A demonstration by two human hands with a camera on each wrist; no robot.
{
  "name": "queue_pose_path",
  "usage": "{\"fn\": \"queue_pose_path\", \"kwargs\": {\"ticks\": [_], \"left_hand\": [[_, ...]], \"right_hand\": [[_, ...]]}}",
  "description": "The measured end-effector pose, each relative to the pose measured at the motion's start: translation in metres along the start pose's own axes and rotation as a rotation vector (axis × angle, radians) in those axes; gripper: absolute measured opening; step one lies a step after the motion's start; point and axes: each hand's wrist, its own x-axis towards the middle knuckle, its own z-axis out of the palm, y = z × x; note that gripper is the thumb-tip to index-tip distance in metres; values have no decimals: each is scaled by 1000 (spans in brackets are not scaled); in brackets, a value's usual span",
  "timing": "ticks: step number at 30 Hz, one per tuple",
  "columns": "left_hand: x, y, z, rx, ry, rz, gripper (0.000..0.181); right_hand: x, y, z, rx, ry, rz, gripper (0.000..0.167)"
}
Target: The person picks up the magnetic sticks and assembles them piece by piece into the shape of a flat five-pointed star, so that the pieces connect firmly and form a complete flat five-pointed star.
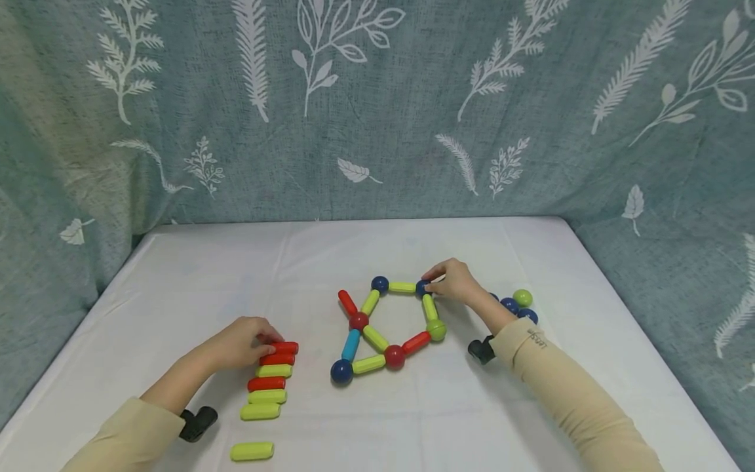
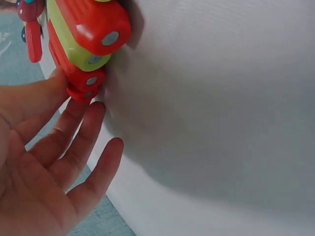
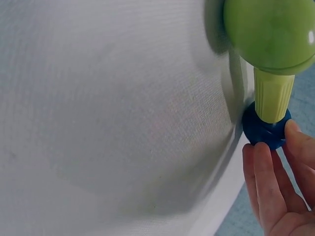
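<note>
On the white table lies a flat figure of magnetic rods and balls. My right hand (image 1: pixel 455 282) pinches the dark blue ball (image 1: pixel 421 288) at its far right corner between thumb and fingers. A yellow-green rod (image 3: pixel 273 96) joins that ball to a green ball (image 1: pixel 436 330). At left, my left hand (image 1: pixel 244 342) holds the farthest red rod (image 1: pixel 287 347) of a row, thumb on one side and fingers on the other. Right behind it in the row come another red rod (image 1: pixel 277 359) and a yellow-green rod (image 1: pixel 274 371).
Two red balls, the nearer one (image 1: pixel 394 356) included, a blue rod (image 1: pixel 350 345) and a protruding red rod (image 1: pixel 347 303) belong to the figure. Loose blue balls (image 1: pixel 527 316) and a green ball (image 1: pixel 522 297) lie beyond my right forearm. One yellow-green rod (image 1: pixel 252 451) lies apart near the front.
</note>
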Motion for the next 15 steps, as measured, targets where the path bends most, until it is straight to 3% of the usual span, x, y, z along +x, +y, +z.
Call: {"fn": "queue_pose_path", "kwargs": {"ticks": [7,15], "left_hand": [[16,8,-8,-24,-6,-65,13],[70,30,-21,9,76,-90,15]], "right_hand": [[0,-1,-1,22,-21,3,22],[2,-4,-2,30,-31,18,22]]}}
